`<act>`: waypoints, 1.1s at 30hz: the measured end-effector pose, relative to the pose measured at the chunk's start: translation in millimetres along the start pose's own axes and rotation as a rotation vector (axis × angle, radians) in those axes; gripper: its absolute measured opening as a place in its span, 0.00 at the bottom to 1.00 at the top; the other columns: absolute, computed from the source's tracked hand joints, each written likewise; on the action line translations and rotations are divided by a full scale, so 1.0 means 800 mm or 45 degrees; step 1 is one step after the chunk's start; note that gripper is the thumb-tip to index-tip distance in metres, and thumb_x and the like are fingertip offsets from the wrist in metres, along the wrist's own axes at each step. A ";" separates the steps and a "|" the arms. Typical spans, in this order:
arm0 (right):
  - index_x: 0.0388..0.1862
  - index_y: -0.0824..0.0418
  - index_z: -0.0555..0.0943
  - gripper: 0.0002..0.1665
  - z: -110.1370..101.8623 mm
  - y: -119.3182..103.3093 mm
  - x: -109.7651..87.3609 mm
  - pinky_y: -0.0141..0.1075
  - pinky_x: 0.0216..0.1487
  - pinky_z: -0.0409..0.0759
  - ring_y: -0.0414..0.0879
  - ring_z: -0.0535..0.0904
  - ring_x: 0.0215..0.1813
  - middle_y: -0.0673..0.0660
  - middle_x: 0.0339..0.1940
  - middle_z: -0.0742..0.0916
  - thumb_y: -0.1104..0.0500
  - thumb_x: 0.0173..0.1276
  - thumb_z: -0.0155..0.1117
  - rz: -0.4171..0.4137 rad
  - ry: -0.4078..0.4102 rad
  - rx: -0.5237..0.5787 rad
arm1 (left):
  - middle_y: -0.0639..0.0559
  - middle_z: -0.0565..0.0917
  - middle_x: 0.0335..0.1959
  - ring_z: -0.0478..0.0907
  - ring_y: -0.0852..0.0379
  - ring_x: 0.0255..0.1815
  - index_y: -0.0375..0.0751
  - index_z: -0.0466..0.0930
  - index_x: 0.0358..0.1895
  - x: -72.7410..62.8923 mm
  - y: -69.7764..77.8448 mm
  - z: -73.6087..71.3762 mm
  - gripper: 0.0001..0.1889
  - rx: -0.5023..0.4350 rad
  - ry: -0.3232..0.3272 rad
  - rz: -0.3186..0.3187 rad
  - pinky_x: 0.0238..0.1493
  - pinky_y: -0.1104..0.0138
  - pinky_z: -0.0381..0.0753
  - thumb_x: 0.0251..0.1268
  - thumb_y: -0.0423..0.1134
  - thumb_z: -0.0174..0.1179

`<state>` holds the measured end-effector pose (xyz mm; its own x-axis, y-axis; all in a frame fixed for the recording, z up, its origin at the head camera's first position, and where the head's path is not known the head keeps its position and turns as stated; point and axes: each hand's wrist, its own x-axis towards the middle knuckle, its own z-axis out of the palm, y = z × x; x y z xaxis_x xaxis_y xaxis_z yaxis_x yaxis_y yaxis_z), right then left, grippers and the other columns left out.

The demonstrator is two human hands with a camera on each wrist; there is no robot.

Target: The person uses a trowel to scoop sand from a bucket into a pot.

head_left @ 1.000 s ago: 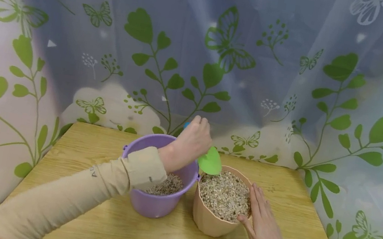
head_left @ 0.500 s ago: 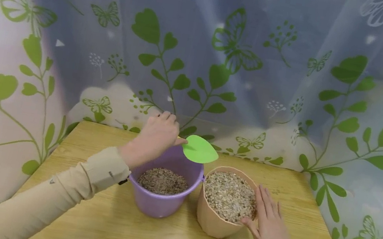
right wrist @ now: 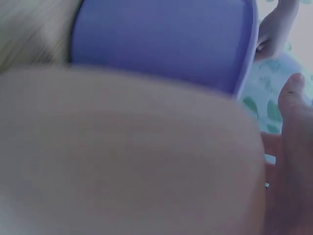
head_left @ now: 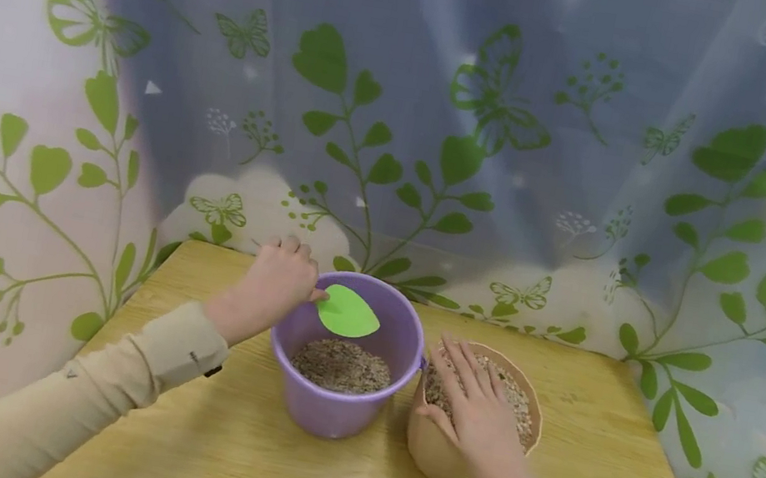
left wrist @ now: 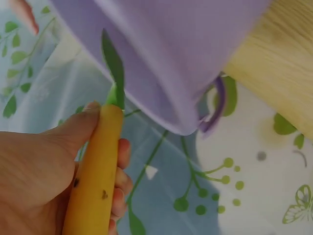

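My left hand (head_left: 275, 280) grips the yellow handle (left wrist: 95, 171) of a small shovel. Its green leaf-shaped blade (head_left: 348, 313) is held over the purple bucket (head_left: 334, 415), near the left rim. Grainy gravel (head_left: 341, 366) covers the bottom of that bucket. Over the peach pot (head_left: 431, 450) lies my right hand (head_left: 484, 425), fingers straight and slightly spread above the gravel (head_left: 516, 397) that fills it. Whether the fingers touch the gravel cannot be told. In the right wrist view the pot's side, blurred, covers most of the picture.
Both containers stand side by side, close together, on a wooden table (head_left: 226, 450). A patterned curtain (head_left: 390, 105) hangs behind the table's back edge and along both sides. The bucket has a small handle lug (left wrist: 215, 105) at its rim.
My left hand has carried the shovel left, from the pot's edge to over the bucket. My right hand has moved from the pot's right rim to over its gravel. The head view has shifted slightly.
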<state>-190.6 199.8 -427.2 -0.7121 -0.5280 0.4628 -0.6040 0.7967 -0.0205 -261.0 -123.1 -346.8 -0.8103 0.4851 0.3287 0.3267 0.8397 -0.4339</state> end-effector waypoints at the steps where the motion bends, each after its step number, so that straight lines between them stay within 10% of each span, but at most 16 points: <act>1: 0.78 0.60 0.64 0.50 0.005 -0.005 0.006 0.63 0.72 0.61 0.61 0.61 0.78 0.62 0.80 0.65 0.26 0.75 0.26 -0.016 0.013 0.001 | 0.45 0.84 0.30 0.80 0.50 0.34 0.37 0.86 0.32 0.000 0.003 0.002 0.29 0.040 -0.014 0.022 0.36 0.62 0.81 0.61 0.65 0.63; 6: 0.79 0.65 0.59 0.53 0.022 -0.025 0.027 0.62 0.74 0.59 0.60 0.58 0.80 0.64 0.81 0.62 0.26 0.74 0.25 0.001 -0.046 0.034 | 0.50 0.83 0.27 0.77 0.56 0.31 0.42 0.87 0.31 0.002 0.020 0.014 0.26 0.309 -0.020 0.103 0.36 0.67 0.78 0.59 0.65 0.65; 12: 0.82 0.63 0.50 0.49 0.027 -0.035 0.027 0.60 0.78 0.50 0.53 0.45 0.84 0.60 0.84 0.54 0.34 0.77 0.48 0.141 -0.185 0.112 | 0.55 0.78 0.24 0.71 0.60 0.28 0.46 0.81 0.23 0.009 0.041 0.027 0.12 0.498 -0.054 0.171 0.33 0.71 0.71 0.66 0.40 0.65; 33: 0.83 0.61 0.50 0.49 0.035 -0.041 0.028 0.60 0.78 0.50 0.50 0.45 0.84 0.58 0.85 0.50 0.34 0.77 0.50 0.153 -0.179 0.167 | 0.53 0.83 0.30 0.73 0.57 0.33 0.47 0.88 0.32 0.019 0.072 0.086 0.11 0.364 -0.148 0.281 0.36 0.67 0.74 0.72 0.41 0.58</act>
<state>-196.8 153.9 -441.0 -0.8191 -0.4748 0.3220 -0.5467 0.8161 -0.1875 -288.1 -84.5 -424.9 -0.7906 0.6022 0.1109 0.3642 0.6081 -0.7054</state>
